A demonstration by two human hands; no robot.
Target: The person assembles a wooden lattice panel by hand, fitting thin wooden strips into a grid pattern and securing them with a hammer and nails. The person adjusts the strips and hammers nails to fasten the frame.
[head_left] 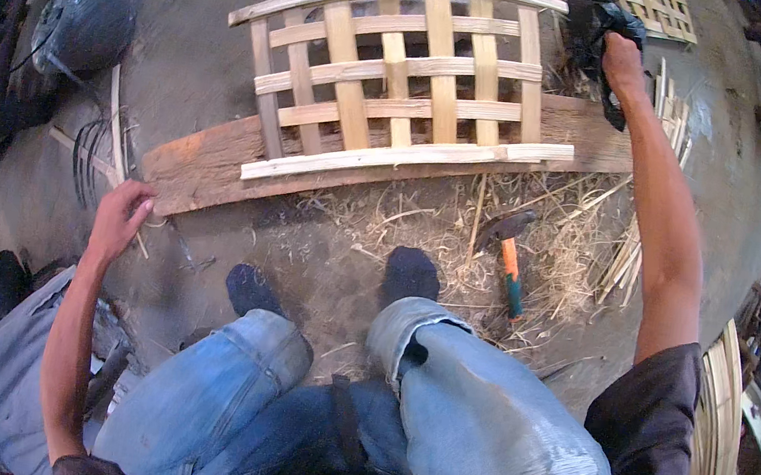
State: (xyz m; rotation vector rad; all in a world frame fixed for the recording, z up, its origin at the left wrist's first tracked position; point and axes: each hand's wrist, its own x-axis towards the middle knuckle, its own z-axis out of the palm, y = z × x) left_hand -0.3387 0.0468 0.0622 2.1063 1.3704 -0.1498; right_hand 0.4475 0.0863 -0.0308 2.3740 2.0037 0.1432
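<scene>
A woven lattice panel of pale wood strips (444, 81) lies across a worn wooden plank (209, 164), with a long strip along its top and bottom edges. At the panel's upper right corner, my right hand (622, 66) is closed on a crumpled black plastic bag (594, 26). My left hand (122, 213) is down by the plank's left end, thumb and fingers drawn together in a pinch. What sits between those fingertips, if anything, is too small to make out.
A hammer (511, 274) with an orange and green handle lies among wood shavings (569, 246) before my feet. Another woven piece (658, 8) is at the far right, near loose strips (630, 254). A dark rounded bundle (89, 21) stands at the left.
</scene>
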